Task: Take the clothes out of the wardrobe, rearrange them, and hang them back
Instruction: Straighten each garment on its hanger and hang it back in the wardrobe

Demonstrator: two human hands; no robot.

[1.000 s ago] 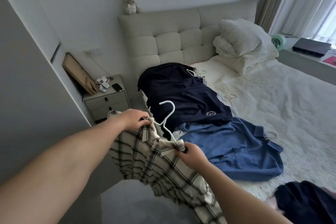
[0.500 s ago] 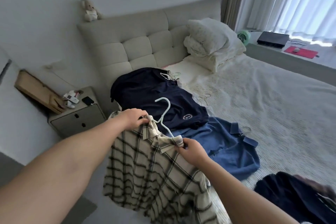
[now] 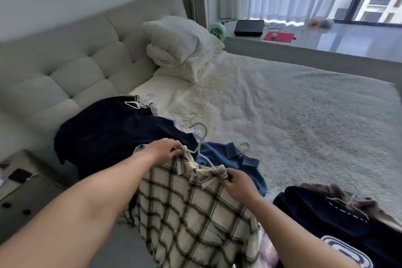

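A cream plaid shirt [image 3: 195, 213] hangs on a white hanger [image 3: 201, 137] in front of me, above the near edge of the bed. My left hand [image 3: 165, 150] grips its left shoulder by the collar. My right hand [image 3: 238, 183] pinches the right shoulder and collar tip. On the bed behind lie a navy garment [image 3: 113, 128] and a blue collared shirt [image 3: 230, 159], each with a hanger. A dark garment pile [image 3: 322, 213] lies at the lower right.
The bed [image 3: 304, 115] with a textured cover stretches to the right, pillows [image 3: 180, 45] stacked at the tufted headboard [image 3: 65, 67]. A nightstand [image 3: 19, 191] with a phone stands at the left. A window ledge [image 3: 304, 43] holds a small fan, a black box and a red mat.
My view has swung right, away from the wall and nightstand toward the bed and window. Both hands keep their hold on the plaid shirt, which now hangs nearer the bed.
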